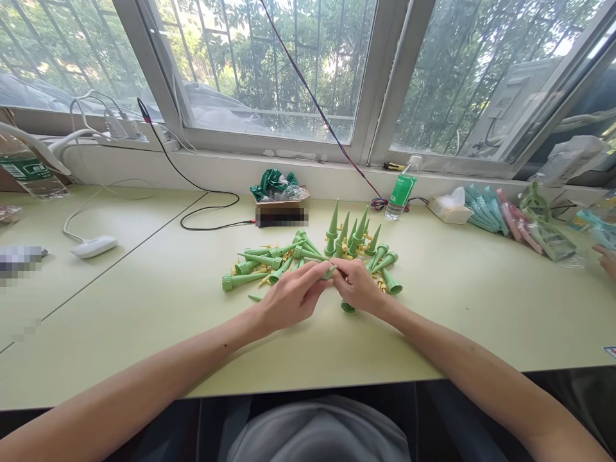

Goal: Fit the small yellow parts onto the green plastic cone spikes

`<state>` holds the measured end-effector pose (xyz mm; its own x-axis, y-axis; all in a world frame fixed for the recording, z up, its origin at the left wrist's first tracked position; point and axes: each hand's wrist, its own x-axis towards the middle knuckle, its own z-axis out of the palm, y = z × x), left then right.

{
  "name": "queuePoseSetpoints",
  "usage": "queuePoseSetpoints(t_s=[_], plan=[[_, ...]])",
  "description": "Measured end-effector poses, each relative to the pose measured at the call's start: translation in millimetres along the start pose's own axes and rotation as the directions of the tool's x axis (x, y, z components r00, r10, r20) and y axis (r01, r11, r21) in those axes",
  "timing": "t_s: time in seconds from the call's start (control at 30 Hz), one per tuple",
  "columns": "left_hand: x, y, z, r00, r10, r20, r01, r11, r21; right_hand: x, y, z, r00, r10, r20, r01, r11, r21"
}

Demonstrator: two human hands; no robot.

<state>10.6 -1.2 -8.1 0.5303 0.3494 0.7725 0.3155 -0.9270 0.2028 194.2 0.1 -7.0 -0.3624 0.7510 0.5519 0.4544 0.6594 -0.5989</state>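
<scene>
My left hand [294, 294] is closed around a green plant watering spike [330, 273], most of it hidden by the fingers. Against its end, my right hand [359, 283] is pinched; whatever sits between those fingertips is out of sight. Below the right hand, the ribbed end of another green spike [348, 307] pokes out. Just beyond both hands lies a pile of loose green spikes [246, 280] mixed with small yellow valves [264, 280]. Behind the right hand, several assembled spikes [332, 228] stand upright, points up.
At the back are a small cardboard box [283, 194] with green plastic, a water bottle [403, 189] and a tissue box [450, 208]. Bagged coloured items [520, 218] lie at right, near another person's hand [605, 260]. A white mouse [95, 246] and black cable [212, 206] are on the left.
</scene>
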Motion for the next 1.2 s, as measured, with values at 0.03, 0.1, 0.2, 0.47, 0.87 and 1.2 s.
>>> queuePoseSetpoints(t_s=[0.03,0.1,0.2,0.47,0.87,1.2], plan=[[1,0,0.8,0.996,-0.079,-0.028,0.078,0.996,-0.044,0,0,0,1.000,0.015,-0.015,-0.015,1.000,0.001],[3,-1,1.7,0.959,-0.279,-0.049,0.266,0.948,-0.175,0,1,1,0.999,0.039,-0.034,-0.039,0.999,0.007],[8,-1,0.8,0.837,-0.547,0.039,0.509,0.749,-0.425,0,2,1,0.999,0.036,-0.038,-0.036,0.999,0.023],[17,-3,-5.1,0.693,-0.692,0.203,0.604,0.403,-0.688,0,4,2,1.000,0.003,-0.003,-0.003,1.000,-0.023],[11,6,-2.7,0.757,-0.621,0.203,0.600,0.539,-0.591,1,2,-1,0.998,-0.063,-0.004,0.063,0.998,0.012],[13,2,-3.6,0.692,-0.680,0.240,0.621,0.393,-0.678,1,6,-5,0.992,-0.110,0.057,0.108,0.994,0.031]])
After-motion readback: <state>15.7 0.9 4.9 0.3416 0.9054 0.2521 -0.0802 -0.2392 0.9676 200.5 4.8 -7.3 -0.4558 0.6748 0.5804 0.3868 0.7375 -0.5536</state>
